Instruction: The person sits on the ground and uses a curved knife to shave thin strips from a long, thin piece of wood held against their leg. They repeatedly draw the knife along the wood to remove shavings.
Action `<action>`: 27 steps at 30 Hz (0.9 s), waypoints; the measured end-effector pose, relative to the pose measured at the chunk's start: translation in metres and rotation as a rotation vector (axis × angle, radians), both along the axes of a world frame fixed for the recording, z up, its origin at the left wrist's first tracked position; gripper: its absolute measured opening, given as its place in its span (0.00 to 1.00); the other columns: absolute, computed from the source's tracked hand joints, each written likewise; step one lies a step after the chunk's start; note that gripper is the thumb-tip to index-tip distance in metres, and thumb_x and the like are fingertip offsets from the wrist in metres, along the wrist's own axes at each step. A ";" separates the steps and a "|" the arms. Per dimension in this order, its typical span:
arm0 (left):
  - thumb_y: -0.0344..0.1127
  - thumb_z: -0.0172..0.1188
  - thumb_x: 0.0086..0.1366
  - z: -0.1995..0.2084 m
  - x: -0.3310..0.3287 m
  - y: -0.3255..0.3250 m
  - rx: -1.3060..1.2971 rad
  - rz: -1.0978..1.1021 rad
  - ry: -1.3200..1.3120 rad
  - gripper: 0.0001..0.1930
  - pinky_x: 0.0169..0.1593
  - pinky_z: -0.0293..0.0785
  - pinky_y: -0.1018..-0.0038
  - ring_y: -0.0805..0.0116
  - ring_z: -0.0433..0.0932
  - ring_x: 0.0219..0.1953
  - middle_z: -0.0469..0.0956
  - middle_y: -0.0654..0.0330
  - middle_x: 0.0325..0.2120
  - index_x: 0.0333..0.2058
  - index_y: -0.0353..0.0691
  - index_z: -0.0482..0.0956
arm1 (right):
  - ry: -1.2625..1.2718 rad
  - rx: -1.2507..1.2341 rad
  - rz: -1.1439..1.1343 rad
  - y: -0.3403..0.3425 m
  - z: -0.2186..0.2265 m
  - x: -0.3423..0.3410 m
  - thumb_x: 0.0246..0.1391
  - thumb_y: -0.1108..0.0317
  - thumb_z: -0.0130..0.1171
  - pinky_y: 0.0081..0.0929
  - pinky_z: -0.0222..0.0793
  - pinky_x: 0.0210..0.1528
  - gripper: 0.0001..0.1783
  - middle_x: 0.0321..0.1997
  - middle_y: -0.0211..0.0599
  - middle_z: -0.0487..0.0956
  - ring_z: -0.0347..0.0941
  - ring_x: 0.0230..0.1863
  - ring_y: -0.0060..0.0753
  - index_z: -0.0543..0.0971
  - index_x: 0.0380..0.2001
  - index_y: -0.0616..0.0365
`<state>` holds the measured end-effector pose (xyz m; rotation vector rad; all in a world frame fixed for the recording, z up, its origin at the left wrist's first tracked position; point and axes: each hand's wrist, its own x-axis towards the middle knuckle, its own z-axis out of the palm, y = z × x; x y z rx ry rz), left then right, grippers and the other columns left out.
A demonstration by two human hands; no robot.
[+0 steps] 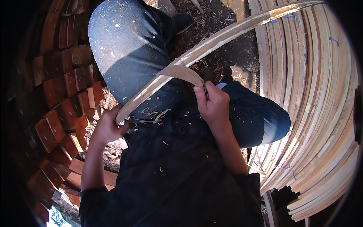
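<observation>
A long pale wooden strip (223, 38) runs diagonally over my lap, from my left hand up to the far right. My left hand (107, 128) is closed around its near end, beside my left thigh. In my right hand (213, 103) I grip a curved, grey-brown blade, seemingly a knife (181, 72); its handle is mostly hidden by the fingers. The blade lies across the strip near its lower third, its far end touching or just over the wood. Whitish cut patches show along the strip's face. Thin shavings (153, 116) lie on my lap below it.
Long, pale, bowed wooden strips (302, 68) are stacked on the right. On the left rises a pile of reddish-brown wooden blocks (56, 125). Shavings litter the ground (215, 22) ahead. My bent knees in jeans (128, 45) flank the work.
</observation>
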<state>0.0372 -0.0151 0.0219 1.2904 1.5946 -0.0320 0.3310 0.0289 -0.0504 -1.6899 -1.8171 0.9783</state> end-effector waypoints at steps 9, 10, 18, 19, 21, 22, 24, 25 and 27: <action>0.31 0.65 0.51 -0.007 -0.006 -0.009 0.072 -0.015 -0.064 0.16 0.32 0.72 0.70 0.61 0.77 0.24 0.77 0.49 0.23 0.38 0.31 0.75 | -0.299 0.458 0.140 0.037 -0.021 0.025 0.44 0.44 0.62 0.30 0.60 0.16 0.25 0.14 0.30 0.65 0.67 0.15 0.34 0.66 0.15 0.52; 0.31 0.65 0.51 -0.007 -0.007 -0.009 0.072 -0.019 -0.063 0.16 0.32 0.72 0.70 0.61 0.77 0.24 0.77 0.49 0.22 0.38 0.31 0.75 | -0.297 0.503 0.143 0.039 -0.027 0.026 0.44 0.44 0.62 0.30 0.60 0.16 0.26 0.14 0.31 0.64 0.66 0.15 0.34 0.65 0.15 0.52; 0.32 0.65 0.50 -0.004 -0.007 -0.008 0.094 -0.044 -0.032 0.14 0.30 0.72 0.69 0.57 0.77 0.23 0.76 0.48 0.20 0.34 0.32 0.75 | -0.270 0.597 0.077 0.043 -0.038 0.025 0.49 0.40 0.57 0.31 0.57 0.16 0.28 0.13 0.31 0.62 0.64 0.14 0.34 0.66 0.16 0.54; 0.32 0.65 0.50 -0.004 -0.007 -0.008 0.105 -0.041 -0.030 0.14 0.30 0.71 0.69 0.57 0.77 0.23 0.76 0.48 0.20 0.34 0.32 0.75 | -0.255 0.598 0.062 0.042 -0.038 0.023 0.49 0.40 0.57 0.31 0.57 0.16 0.28 0.13 0.31 0.62 0.64 0.14 0.34 0.67 0.16 0.55; 0.32 0.65 0.50 -0.004 -0.006 -0.007 0.090 -0.041 -0.017 0.14 0.30 0.71 0.69 0.58 0.77 0.23 0.76 0.48 0.20 0.34 0.32 0.75 | -0.213 0.555 0.034 0.036 -0.040 0.021 0.49 0.44 0.60 0.31 0.58 0.16 0.27 0.13 0.33 0.64 0.65 0.14 0.35 0.68 0.17 0.56; 0.32 0.65 0.50 -0.003 -0.005 -0.004 0.065 -0.048 -0.006 0.14 0.30 0.71 0.69 0.58 0.77 0.23 0.76 0.48 0.20 0.34 0.32 0.75 | -0.193 0.533 0.016 0.033 -0.042 0.020 0.49 0.45 0.61 0.30 0.59 0.16 0.26 0.13 0.33 0.65 0.65 0.14 0.36 0.69 0.17 0.57; 0.33 0.66 0.50 -0.004 -0.005 -0.004 0.067 -0.041 -0.014 0.15 0.29 0.71 0.69 0.59 0.77 0.23 0.76 0.48 0.20 0.35 0.32 0.75 | -0.058 0.273 -0.030 0.016 -0.038 0.011 0.47 0.49 0.64 0.30 0.61 0.17 0.24 0.13 0.35 0.67 0.66 0.14 0.37 0.69 0.18 0.58; 0.33 0.66 0.50 -0.009 -0.006 -0.009 0.094 -0.029 -0.033 0.15 0.29 0.71 0.70 0.60 0.76 0.22 0.75 0.49 0.20 0.35 0.32 0.75 | 0.009 0.144 -0.057 0.009 -0.035 0.007 0.46 0.51 0.65 0.30 0.61 0.17 0.23 0.13 0.36 0.68 0.66 0.14 0.37 0.69 0.18 0.59; 0.33 0.66 0.50 -0.008 -0.006 -0.010 0.087 -0.024 -0.028 0.16 0.29 0.70 0.71 0.63 0.75 0.22 0.75 0.50 0.20 0.36 0.32 0.75 | 0.061 0.110 0.065 0.002 -0.028 0.003 0.45 0.55 0.68 0.31 0.64 0.18 0.21 0.16 0.38 0.70 0.68 0.14 0.40 0.70 0.19 0.59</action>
